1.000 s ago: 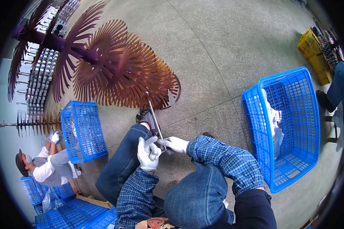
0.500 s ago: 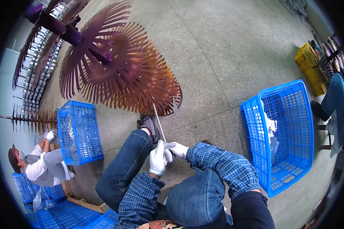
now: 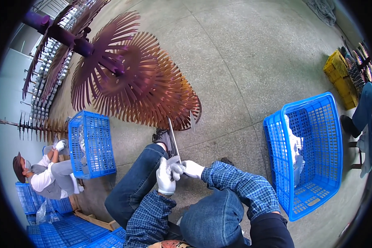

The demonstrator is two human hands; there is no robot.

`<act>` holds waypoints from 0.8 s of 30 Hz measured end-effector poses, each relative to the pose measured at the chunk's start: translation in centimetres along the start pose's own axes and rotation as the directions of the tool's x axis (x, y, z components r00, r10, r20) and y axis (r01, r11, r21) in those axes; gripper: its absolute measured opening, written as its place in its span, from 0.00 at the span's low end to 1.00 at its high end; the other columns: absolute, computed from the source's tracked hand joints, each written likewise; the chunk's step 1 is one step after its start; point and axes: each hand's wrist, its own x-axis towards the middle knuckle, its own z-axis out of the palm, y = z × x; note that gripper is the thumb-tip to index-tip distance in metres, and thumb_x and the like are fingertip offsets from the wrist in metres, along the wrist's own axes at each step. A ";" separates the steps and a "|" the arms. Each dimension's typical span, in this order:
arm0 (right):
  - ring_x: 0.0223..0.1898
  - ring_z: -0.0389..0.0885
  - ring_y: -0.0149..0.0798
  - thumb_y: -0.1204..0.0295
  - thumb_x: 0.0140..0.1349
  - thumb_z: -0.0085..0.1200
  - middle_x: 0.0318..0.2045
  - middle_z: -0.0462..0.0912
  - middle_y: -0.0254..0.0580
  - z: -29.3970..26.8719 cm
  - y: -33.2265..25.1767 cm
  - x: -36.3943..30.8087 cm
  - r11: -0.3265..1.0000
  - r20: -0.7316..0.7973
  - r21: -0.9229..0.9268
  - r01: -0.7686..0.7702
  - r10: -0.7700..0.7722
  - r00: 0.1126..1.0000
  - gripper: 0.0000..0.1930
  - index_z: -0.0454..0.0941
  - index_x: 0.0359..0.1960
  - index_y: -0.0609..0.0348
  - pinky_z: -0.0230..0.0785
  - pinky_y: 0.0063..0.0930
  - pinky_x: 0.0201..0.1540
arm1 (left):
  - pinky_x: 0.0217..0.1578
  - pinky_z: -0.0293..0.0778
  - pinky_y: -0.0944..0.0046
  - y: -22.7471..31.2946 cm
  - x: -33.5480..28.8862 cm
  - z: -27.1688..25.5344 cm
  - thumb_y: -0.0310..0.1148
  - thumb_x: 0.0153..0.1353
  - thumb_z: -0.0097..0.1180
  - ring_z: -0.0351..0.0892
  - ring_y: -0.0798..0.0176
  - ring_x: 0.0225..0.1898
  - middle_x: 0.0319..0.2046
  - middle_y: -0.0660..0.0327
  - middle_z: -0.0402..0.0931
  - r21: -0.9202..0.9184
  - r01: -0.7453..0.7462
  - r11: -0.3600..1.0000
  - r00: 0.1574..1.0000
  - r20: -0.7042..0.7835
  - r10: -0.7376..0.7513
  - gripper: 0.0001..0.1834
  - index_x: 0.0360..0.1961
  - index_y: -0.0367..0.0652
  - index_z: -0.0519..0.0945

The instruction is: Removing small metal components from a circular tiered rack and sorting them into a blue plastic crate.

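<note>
Both my hands wear white gloves and meet between my knees. A long, thin silvery metal strip (image 3: 174,139) runs from them up to the lower edge of a rust-brown rack (image 3: 130,78) of stacked, finned discs. My right hand (image 3: 193,169) is closed at the strip's near end, coming in from the right. My left hand (image 3: 167,175) has bent fingers pressed round the same end, beside the right fingertips. The gloves partly hide that end. Another flat silvery piece (image 3: 192,120) hangs from the rack's edge, apart from my hands.
At my right stands a blue plastic crate (image 3: 280,165) with white wrapped pieces inside. Another blue crate (image 3: 98,144) stands at the left, before a seated co-worker (image 3: 49,177). Yellow crates (image 3: 345,84) are at far right; blue crates (image 3: 64,229) fill the lower left.
My left hand has shifted slightly left and down, its fingers rearranged at the strip's near end. The whole view has shifted a little; the strip still reaches the rack.
</note>
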 end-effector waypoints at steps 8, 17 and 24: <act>0.27 0.79 0.49 0.52 0.62 0.37 0.27 0.81 0.48 -0.4 -3.7 -0.6 0.897 -0.072 -0.437 -0.060 0.032 0.997 0.23 0.75 0.34 0.61 0.71 0.39 0.33 | 0.21 0.71 0.65 -0.7 2.2 -1.3 0.47 0.64 0.41 0.78 0.53 0.23 0.24 0.54 0.80 0.836 -0.340 -0.430 0.656 0.539 0.529 0.23 0.43 0.38 0.78; 0.28 0.80 0.54 0.53 0.60 0.37 0.25 0.81 0.53 -0.1 -5.2 -1.3 0.814 -0.082 -0.580 -0.029 -0.023 0.996 0.22 0.75 0.32 0.60 0.72 0.42 0.32 | 0.27 0.73 0.60 1.1 1.1 -1.1 0.46 0.62 0.44 0.79 0.53 0.25 0.28 0.55 0.81 0.985 -0.143 -0.098 0.975 0.157 0.159 0.20 0.42 0.43 0.80; 0.28 0.80 0.56 0.54 0.60 0.37 0.24 0.81 0.53 0.3 -6.5 -2.2 0.682 -0.158 -0.696 -0.227 0.163 0.974 0.21 0.75 0.32 0.60 0.72 0.43 0.32 | 0.21 0.71 0.57 0.3 4.2 -5.1 0.48 0.62 0.45 0.77 0.50 0.21 0.26 0.55 0.80 0.987 -0.126 0.095 0.987 0.116 0.110 0.21 0.42 0.44 0.80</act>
